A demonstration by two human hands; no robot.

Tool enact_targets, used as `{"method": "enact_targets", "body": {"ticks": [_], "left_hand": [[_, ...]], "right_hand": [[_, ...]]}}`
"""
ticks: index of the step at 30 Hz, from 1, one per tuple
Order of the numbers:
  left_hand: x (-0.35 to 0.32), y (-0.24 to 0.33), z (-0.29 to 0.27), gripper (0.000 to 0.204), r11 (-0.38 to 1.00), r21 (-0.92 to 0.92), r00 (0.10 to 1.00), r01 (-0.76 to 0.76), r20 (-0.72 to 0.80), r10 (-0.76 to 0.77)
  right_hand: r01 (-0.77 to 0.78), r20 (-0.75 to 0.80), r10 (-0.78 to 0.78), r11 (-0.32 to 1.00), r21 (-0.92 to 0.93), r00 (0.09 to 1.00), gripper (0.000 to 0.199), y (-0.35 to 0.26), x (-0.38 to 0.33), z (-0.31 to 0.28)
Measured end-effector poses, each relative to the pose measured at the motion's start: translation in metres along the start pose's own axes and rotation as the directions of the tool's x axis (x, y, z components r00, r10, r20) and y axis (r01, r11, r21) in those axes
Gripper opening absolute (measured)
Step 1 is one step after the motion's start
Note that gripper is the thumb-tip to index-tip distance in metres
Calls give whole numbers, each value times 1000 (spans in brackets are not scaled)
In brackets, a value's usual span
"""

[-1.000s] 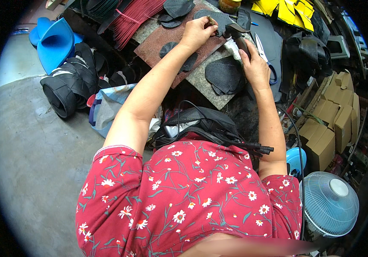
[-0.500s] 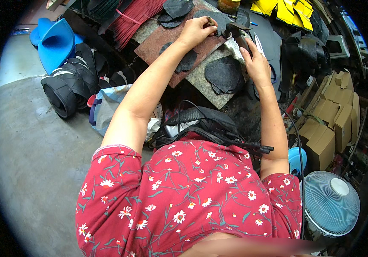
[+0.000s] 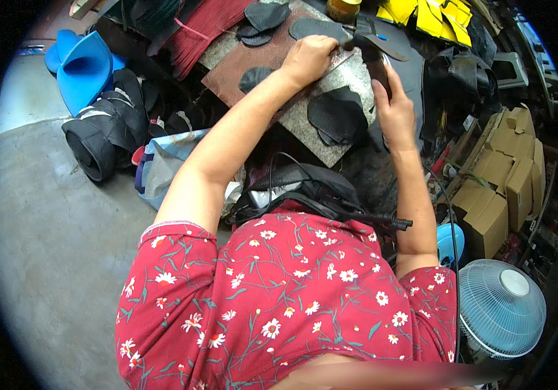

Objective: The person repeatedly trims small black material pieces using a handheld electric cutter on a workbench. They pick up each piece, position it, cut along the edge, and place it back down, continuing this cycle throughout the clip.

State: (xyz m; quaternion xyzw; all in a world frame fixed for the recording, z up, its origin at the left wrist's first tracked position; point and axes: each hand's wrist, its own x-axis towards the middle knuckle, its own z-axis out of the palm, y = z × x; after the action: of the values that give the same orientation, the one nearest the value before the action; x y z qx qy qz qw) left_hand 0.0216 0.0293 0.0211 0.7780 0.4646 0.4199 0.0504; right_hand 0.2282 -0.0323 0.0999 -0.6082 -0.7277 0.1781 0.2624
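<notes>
My left hand (image 3: 308, 60) is closed in a fist on the grey stone slab (image 3: 331, 140), at the near end of a dark flat sole (image 3: 318, 27). What it grips is mostly hidden under the fingers. Just to the right, my right hand (image 3: 393, 107) holds a dark narrow tool (image 3: 376, 66) that points up toward another black sole (image 3: 386, 47). A brown board (image 3: 227, 78) lies on the slab under my left forearm. A stack of dark cut pieces (image 3: 337, 117) rests on the slab between my two arms.
Yellow pieces (image 3: 431, 14) lie at the top right, with several cardboard boxes (image 3: 506, 182) and a pale blue fan (image 3: 501, 309) down the right side. On the left are blue scoops (image 3: 84, 65), a black roll (image 3: 94, 146) and red sticks (image 3: 204, 23). A black bag (image 3: 311, 188) sits on my lap.
Both hands stay close together at the far end of the slab. The right hand has shifted slightly and the white item seen in it earlier no longer shows.
</notes>
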Motion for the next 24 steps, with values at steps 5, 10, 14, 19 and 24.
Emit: {"method": "enact_targets", "body": {"ticks": [5, 10, 14, 19, 24], "left_hand": [[-6, -2, 1, 12, 991, -81, 994, 109, -21, -111], [-10, -8, 1, 11, 899, -250, 929, 358, -4, -371], [-5, -14, -7, 15, 121, -891, 589, 437, 181, -787], [9, -17, -18, 24, 923, 236, 953, 304, -78, -294], [20, -8, -7, 49, 807, 495, 904, 321, 95, -417]], "right_hand": [[-103, 112, 125, 978, -180, 986, 42, 25, 6, 14], [-46, 97, 60, 990, -136, 993, 42, 25, 10, 33], [-33, 95, 46, 990, -138, 994, 43, 30, 9, 38], [-62, 121, 77, 991, -119, 990, 45, 44, 9, 45], [-211, 153, 199, 975, 64, 968, 45, 58, -4, 36]]}}
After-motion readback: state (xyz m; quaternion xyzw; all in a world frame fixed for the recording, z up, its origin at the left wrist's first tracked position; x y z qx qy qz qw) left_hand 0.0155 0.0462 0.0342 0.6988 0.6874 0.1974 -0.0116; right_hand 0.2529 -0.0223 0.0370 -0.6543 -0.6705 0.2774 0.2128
